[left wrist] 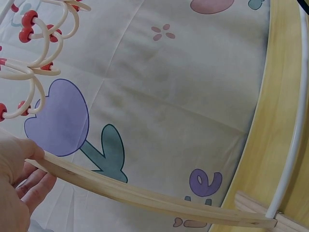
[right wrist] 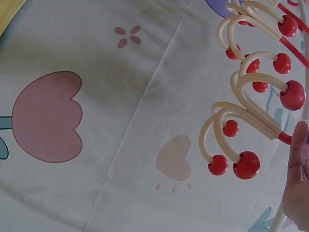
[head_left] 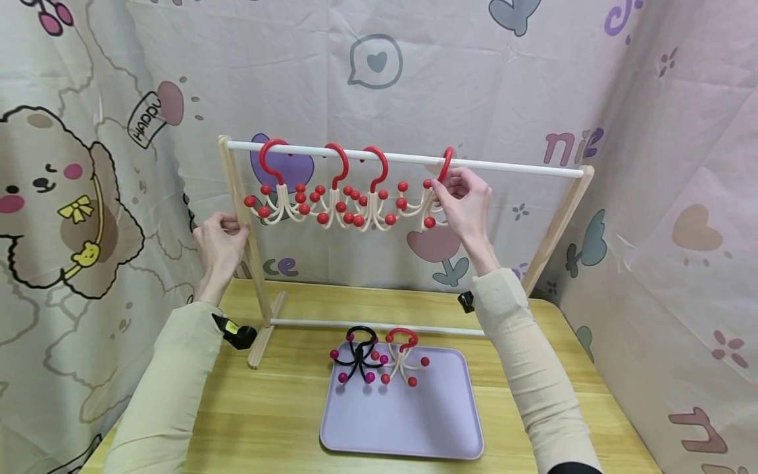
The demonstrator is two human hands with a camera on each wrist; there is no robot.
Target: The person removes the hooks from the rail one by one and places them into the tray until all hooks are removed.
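My left hand point(head_left: 220, 240) grips the left wooden upright point(head_left: 253, 263) of a rack, thumb and fingers on its edge. With my right hand point(head_left: 468, 201) I pinch the neck of a multi-arm hook point(head_left: 448, 158), red on top with cream arms and red balls; its hook goes over the white top rail point(head_left: 509, 164). In the right wrist view, my fingers are at the red neck, and the cream arms point(right wrist: 263, 125) stick out beside them. Left along the rail hang three more such hooks: one hook point(head_left: 281, 191), a second hook point(head_left: 335, 191) and a third hook point(head_left: 373, 191).
On the wooden table point(head_left: 284, 408) lies a lilac tray point(head_left: 408, 428). It bears a black hook point(head_left: 358, 353) with magenta balls and a red-and-cream hook point(head_left: 402, 355). Behind it runs the rack's lower white bar point(head_left: 320, 323). A printed curtain point(head_left: 379, 79) surrounds the table.
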